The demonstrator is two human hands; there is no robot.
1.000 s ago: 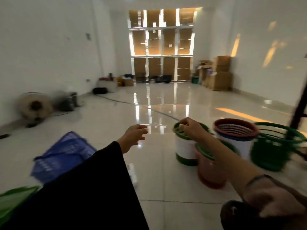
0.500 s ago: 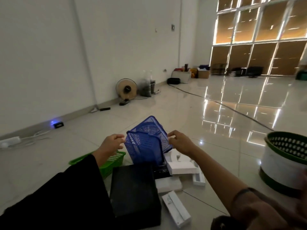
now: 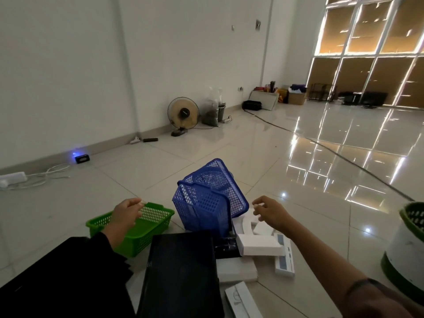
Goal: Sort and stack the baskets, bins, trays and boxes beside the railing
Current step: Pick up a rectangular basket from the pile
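Observation:
A blue mesh basket (image 3: 210,198) lies tipped on its side on a pile of boxes in the middle of the floor. To its left a shallow green mesh basket (image 3: 146,228) stands upright. A large black box (image 3: 181,271) lies in front, with several white boxes (image 3: 261,247) to its right. My left hand (image 3: 127,213) hovers over the green basket's near rim, fingers loosely curled, holding nothing. My right hand (image 3: 269,212) hangs just right of the blue basket, apart from it, fingers relaxed and empty. A white bin with a green rim (image 3: 408,249) stands at the far right edge.
A floor fan (image 3: 183,114) and a dark bin stand against the left wall. A power strip with cords (image 3: 13,179) and a small device with a blue light (image 3: 81,158) lie along the wall. A cable (image 3: 344,154) crosses the glossy tiles.
My view swung left from the round bins to the box pile. Both hands were at the blue basket half a second ago; now they have drawn away from it, and it has tipped further over.

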